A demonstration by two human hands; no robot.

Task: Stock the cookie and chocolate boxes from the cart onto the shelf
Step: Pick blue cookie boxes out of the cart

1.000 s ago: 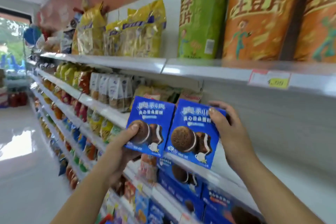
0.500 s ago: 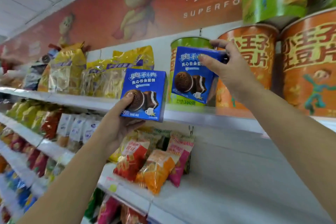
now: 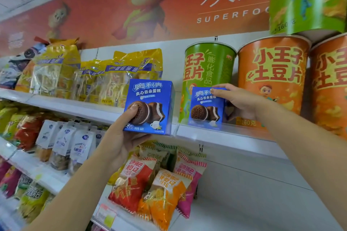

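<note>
The right hand is gripping one cookie box, setting it on the shelf before the green tub; the left hand is clutching the second box, unshelved, at its edge.

Both bare forearms extend up and forward from the lower corners of the view. The left hand cradles a blue cardboard cookie box from below, with its thumb pressed flat on the front face (most of the other fingers are hidden behind the box). The right hand, wrist bent, curls its fingers over the top edge of a second blue cardboard cookie box.
</note>
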